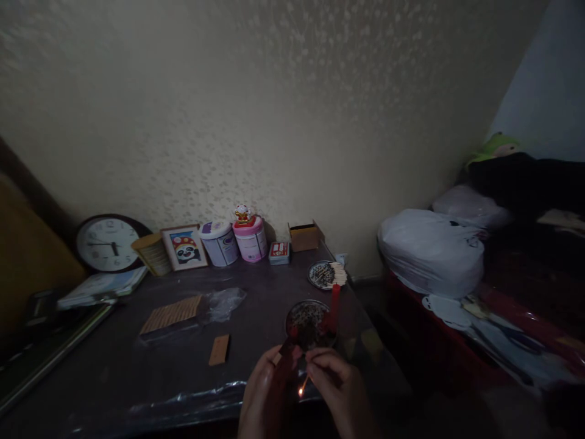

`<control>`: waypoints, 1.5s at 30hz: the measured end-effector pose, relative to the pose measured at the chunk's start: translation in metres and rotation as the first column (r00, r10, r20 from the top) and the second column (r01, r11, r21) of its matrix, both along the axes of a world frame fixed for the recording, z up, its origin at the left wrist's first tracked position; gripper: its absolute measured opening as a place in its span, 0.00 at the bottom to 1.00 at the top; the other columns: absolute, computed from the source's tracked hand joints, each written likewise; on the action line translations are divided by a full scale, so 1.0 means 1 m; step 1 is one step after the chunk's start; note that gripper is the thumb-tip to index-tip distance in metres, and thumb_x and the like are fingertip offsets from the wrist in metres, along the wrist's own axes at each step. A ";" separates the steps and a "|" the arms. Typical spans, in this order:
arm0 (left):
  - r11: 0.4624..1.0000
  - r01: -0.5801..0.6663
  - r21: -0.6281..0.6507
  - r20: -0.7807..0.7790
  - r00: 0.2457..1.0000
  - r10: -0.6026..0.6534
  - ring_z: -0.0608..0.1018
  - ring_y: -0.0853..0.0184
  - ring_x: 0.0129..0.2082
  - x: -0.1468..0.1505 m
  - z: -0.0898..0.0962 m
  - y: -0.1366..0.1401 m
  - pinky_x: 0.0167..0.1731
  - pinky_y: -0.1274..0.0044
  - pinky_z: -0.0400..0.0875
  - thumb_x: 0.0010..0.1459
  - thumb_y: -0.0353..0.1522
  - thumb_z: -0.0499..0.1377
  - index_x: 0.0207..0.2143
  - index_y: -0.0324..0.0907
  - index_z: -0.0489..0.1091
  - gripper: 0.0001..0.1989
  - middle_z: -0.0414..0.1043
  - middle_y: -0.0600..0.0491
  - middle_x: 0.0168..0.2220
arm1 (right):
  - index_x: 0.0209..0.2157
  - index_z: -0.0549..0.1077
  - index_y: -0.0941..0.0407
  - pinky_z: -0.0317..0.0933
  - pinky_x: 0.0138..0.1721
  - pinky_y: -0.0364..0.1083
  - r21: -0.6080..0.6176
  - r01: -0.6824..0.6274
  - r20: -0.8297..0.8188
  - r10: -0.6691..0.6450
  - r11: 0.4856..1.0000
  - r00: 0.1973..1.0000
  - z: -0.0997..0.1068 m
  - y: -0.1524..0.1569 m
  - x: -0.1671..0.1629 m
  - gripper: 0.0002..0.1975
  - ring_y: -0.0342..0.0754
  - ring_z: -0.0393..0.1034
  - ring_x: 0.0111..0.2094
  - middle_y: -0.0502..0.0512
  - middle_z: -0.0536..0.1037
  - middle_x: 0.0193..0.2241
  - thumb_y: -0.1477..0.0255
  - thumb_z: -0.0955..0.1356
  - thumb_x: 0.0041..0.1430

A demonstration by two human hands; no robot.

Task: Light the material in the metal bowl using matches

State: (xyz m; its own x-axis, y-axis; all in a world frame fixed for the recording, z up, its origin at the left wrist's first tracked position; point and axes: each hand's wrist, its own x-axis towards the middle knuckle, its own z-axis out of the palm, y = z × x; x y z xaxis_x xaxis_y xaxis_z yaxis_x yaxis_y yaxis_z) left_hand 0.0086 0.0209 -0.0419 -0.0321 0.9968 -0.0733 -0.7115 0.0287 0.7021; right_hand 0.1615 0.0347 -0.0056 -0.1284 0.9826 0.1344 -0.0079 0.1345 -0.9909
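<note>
We place the match (304, 383) in front of the near edge of the table (256, 286), below the right hand (338, 379), its lower end glowing orange. We note the right thumb and fingers pinched together on it, the burning end angled down and toward the person. The left hand (264, 385) is just beside, fingers curled in; a dark reddish shape shows at its fingertips, too dim for us to tell whether it is held.

Directly beyond the hands we see a round dish (287, 314) with dark contents, and an upright red candle (336, 303) at its right side. Behind that, a small plate (309, 275) carries pale sticks (339, 275) on the right and dark bits on the left.

Left of the hands we record a brown box (219, 349) lying alone, then a row of thin brown boxes (172, 313) beside crumpled clear plastic (223, 303). Along the wall: an open carton (304, 236), a pink tin (251, 242) topped by a figurine (244, 214), a panda picture (185, 249) and a clock (108, 244).
</note>
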 end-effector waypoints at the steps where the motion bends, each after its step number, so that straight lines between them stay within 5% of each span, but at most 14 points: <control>1: 1.000 0.005 0.005 0.008 1.000 -0.005 0.74 0.48 0.50 0.000 -0.001 0.000 0.51 0.62 0.64 0.46 0.47 0.65 0.42 0.41 0.78 0.24 0.78 0.40 0.44 | 0.28 0.77 0.58 0.65 0.42 0.45 0.005 -0.005 0.002 0.005 1.000 1.000 0.000 0.000 0.000 0.11 0.52 0.73 0.41 0.59 0.77 0.37 0.64 0.69 0.55; 6: 0.998 -0.023 0.067 -0.003 1.000 0.023 0.71 0.51 0.54 0.001 -0.001 -0.001 0.55 0.63 0.60 0.53 0.45 0.60 0.47 0.41 0.75 0.23 0.75 0.42 0.49 | 0.28 0.77 0.58 0.65 0.41 0.45 0.008 0.005 0.017 -0.005 1.000 1.000 0.001 0.000 0.000 0.11 0.52 0.73 0.40 0.60 0.77 0.37 0.64 0.69 0.54; 21: 0.973 -0.231 0.012 -0.102 0.968 0.230 0.73 0.46 0.52 0.004 0.023 -0.009 0.54 0.56 0.61 0.46 0.48 0.64 0.39 0.41 0.77 0.23 0.79 0.40 0.41 | 0.28 0.78 0.58 0.65 0.40 0.45 -0.013 0.058 0.013 -0.057 0.998 0.998 0.000 0.002 -0.006 0.12 0.53 0.73 0.39 0.59 0.78 0.35 0.62 0.70 0.52; 29: 0.921 -0.389 -0.033 -0.116 0.916 0.383 0.75 0.48 0.49 -0.016 0.028 -0.003 0.55 0.56 0.60 0.48 0.45 0.63 0.35 0.42 0.78 0.18 0.80 0.43 0.37 | 0.19 0.73 0.57 0.59 0.29 0.43 -0.036 0.129 0.136 -0.123 0.991 0.983 0.014 0.004 -0.011 0.14 0.48 0.65 0.26 0.51 0.70 0.20 0.61 0.68 0.49; 37: 0.880 -0.459 -0.126 -0.050 0.888 0.456 0.75 0.52 0.48 -0.028 0.042 -0.006 0.61 0.59 0.49 0.48 0.42 0.64 0.36 0.40 0.78 0.17 0.80 0.47 0.38 | 0.18 0.72 0.55 0.56 0.25 0.44 -0.104 0.181 0.154 -0.164 0.978 0.974 0.019 0.011 -0.012 0.16 0.46 0.61 0.22 0.48 0.66 0.16 0.58 0.67 0.49; 45: 0.862 -0.485 -0.149 -0.043 0.874 0.484 0.78 0.53 0.45 -0.034 0.037 -0.003 0.61 0.58 0.50 0.43 0.45 0.67 0.34 0.42 0.78 0.19 0.80 0.47 0.40 | 0.21 0.76 0.57 0.57 0.22 0.44 -0.101 0.227 0.153 -0.210 0.969 0.966 0.010 0.025 -0.014 0.15 0.45 0.62 0.18 0.48 0.67 0.14 0.59 0.67 0.47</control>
